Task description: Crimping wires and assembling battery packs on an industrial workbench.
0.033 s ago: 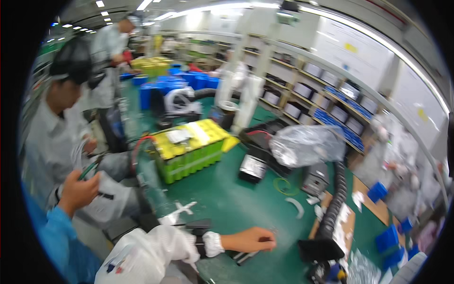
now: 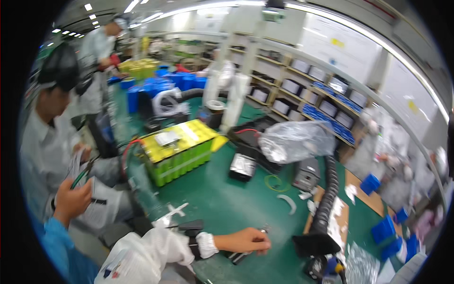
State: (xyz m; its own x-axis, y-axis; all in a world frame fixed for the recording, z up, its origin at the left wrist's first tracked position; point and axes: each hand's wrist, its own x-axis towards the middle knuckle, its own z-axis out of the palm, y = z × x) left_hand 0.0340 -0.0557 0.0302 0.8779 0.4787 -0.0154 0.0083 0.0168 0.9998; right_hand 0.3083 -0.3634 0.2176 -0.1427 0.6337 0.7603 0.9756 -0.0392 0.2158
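Right hand pinching a small metal part, lower centre.
Fingers closed on it above the green table; left hand out of frame.

Right hand at the near edge of the green bench

Right hand rests on green table, fingers closed around small metal part. Left hand raised, gripping green cable. Yellow-green battery pack behind.

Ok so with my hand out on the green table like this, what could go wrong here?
Your right hand pinches a small metal part near the table's edge; it could slip off. The black corrugated hose lies close by, so a sweep might snag it. The left hand holds something green, and the red wire by the green battery pack could catch.
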